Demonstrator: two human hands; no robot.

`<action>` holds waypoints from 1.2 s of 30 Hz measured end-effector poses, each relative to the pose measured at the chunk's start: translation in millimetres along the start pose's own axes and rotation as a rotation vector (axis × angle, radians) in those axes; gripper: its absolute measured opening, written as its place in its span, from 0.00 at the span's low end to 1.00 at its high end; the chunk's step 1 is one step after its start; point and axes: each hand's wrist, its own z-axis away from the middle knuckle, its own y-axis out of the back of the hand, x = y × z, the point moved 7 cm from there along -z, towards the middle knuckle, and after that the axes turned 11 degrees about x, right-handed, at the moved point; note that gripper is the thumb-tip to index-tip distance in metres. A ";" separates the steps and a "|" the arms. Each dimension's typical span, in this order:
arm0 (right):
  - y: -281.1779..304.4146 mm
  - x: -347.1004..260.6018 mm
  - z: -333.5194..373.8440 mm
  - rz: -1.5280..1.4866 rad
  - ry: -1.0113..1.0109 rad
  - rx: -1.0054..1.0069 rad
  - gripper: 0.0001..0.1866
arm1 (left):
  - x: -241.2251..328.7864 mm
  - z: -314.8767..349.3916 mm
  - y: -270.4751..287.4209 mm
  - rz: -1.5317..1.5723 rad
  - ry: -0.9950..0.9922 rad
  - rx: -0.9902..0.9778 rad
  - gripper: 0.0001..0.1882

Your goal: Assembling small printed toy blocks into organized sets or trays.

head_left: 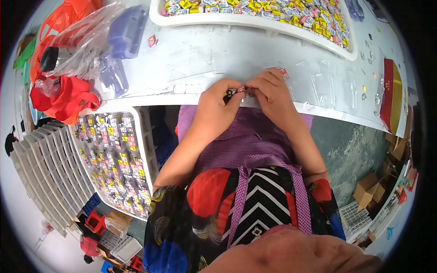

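Both of my hands meet at the table's near edge, fingers bent in a pinch. My left hand (218, 107) is closed on a small pink-and-white printed piece (240, 90), with a dark piece with yellowish marks (230, 93) beside it in the same fingers. My right hand (274, 96) is closed too, its fingertips against the pink-and-white piece; whatever else they grip is hidden. A small red-and-white piece (284, 73) lies just beyond the right knuckles. Clear plastic sheets or sleeves (318, 79) rest on the table to the right of that hand.
A white tray (255, 20) of small yellow, white and pink pieces stands at the far side. Left are a red bag (68, 100), a bottle (57, 59) and blue plastic trays (125, 34). A filled tray (144, 164) stands below the table's left; a red-and-gold box (390, 98) sits right.
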 end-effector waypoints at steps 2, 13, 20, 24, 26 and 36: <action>2.8 1.3 1.1 -0.007 0.013 0.043 0.11 | 1.2 -0.3 0.2 -0.011 0.019 -0.008 0.09; 30.4 -5.3 13.5 0.203 0.110 0.077 0.19 | -11.9 -6.4 4.7 0.171 0.142 0.042 0.07; 6.2 -9.3 31.5 0.367 0.185 -0.121 0.24 | -23.7 -5.3 6.8 0.313 0.437 -0.026 0.07; 4.4 -10.7 30.6 0.394 0.197 -0.122 0.27 | -10.7 -5.5 4.4 0.178 0.162 0.013 0.08; 5.1 -6.4 31.6 0.378 0.156 -0.116 0.26 | -0.1 -3.9 1.0 -0.016 0.101 -0.009 0.08; 5.3 -5.7 33.8 0.371 0.175 -0.090 0.24 | 10.1 -5.7 -5.8 -0.169 -0.152 0.025 0.06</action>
